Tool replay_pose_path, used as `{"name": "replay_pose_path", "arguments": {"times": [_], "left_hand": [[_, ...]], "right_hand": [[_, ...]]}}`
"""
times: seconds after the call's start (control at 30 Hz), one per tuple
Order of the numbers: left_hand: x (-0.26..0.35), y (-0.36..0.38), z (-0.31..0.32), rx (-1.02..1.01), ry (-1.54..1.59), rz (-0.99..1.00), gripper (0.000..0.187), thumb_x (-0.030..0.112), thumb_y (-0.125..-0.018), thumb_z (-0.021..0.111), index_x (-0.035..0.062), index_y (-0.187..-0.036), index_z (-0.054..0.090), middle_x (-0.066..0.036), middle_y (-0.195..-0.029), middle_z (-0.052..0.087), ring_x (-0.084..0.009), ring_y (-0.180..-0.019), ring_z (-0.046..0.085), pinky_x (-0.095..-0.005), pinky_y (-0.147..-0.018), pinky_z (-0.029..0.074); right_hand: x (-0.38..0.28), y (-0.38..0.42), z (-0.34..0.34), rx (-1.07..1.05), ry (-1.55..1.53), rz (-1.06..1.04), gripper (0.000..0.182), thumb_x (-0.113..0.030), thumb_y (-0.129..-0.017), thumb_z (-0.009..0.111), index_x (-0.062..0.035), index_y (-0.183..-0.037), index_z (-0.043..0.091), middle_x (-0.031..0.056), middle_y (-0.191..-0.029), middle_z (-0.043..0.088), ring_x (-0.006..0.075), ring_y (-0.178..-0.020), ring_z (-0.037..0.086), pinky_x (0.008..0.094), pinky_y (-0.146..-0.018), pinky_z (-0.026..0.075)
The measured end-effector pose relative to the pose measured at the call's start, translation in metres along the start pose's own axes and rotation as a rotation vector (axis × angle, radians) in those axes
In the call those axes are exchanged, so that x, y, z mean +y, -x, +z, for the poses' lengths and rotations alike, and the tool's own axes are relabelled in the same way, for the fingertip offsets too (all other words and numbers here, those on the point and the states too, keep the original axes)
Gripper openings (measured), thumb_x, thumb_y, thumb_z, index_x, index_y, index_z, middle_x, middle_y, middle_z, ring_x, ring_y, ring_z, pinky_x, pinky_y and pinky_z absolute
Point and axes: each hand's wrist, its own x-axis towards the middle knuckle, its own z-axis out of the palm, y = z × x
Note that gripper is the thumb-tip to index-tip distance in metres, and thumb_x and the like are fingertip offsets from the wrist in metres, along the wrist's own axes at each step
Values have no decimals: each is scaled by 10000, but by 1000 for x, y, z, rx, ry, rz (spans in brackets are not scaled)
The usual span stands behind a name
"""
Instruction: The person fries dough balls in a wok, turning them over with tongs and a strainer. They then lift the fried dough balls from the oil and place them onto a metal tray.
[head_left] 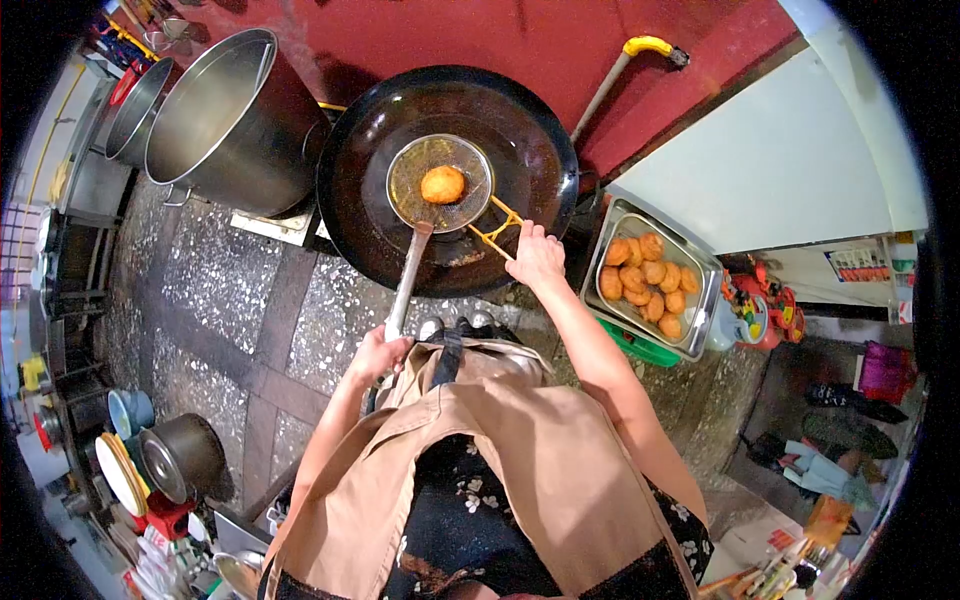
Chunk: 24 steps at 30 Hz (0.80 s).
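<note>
My left hand (380, 354) is closed around the long metal handle of a round mesh skimmer (408, 270). One golden fried dough ball (442, 185) rests in its mesh basket, over the large dark wok (350, 215) of oil. My right hand (538, 254) grips a yellow wire handle (491, 237), forked into two prongs that meet the skimmer's lower right rim. The far end of this wire tool is hidden by the skimmer. Right of the wok, several fried dough balls (650, 273) lie in a rectangular steel tray (697, 340).
A tall steel pot (240, 160) stands close left of the wok. Under the tray shows a green container (636, 343). A yellow-topped pipe (604, 92) leans on the red wall behind. At lower left are a dark lidded pot (183, 455) and a blue bucket (130, 412).
</note>
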Motion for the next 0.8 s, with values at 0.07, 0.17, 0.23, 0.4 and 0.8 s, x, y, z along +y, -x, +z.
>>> {"name": "replay_pose_path", "arguments": {"times": [0.07,0.17,0.23,0.4,0.8], "left_hand": [[-2,-2,-1,13,-20,-12,170,122,-795,627,0,-811,508,-10,-562,502,-89,-436,478,-234,-388,375],[0,-1,-1,39,-13,-17,180,133,-796,636,3,-814,513,-9,-566,511,-91,-434,477,-234,-396,381],[4,3,0,37,-19,-11,177,130,-797,638,4,-818,516,-8,-568,514,-91,-435,476,-232,-401,384],[-3,3,3,57,-16,69,159,109,-800,637,5,-836,523,-4,-577,523,-88,-441,477,-230,-414,390],[3,4,4,59,-47,10,167,97,-800,614,-14,-886,523,-8,-560,514,-87,-437,470,-246,-386,371]], "right_hand": [[1,4,-4,5,29,-1,797,-331,-645,706,50,-1248,350,181,-1076,509,322,-942,554,388,-799,471],[6,15,-18,-25,64,29,803,-347,-627,715,49,-1231,362,179,-1084,506,323,-958,551,386,-808,471],[13,22,-26,-71,46,70,799,-347,-607,720,38,-1213,369,185,-1110,496,328,-993,540,390,-844,460],[33,36,-37,-38,-25,132,820,-329,-622,722,34,-1243,328,196,-1142,485,329,-1006,537,398,-846,456],[36,40,-36,-6,4,116,771,-313,-609,720,21,-1217,382,178,-1121,511,321,-980,554,392,-826,470]]}}
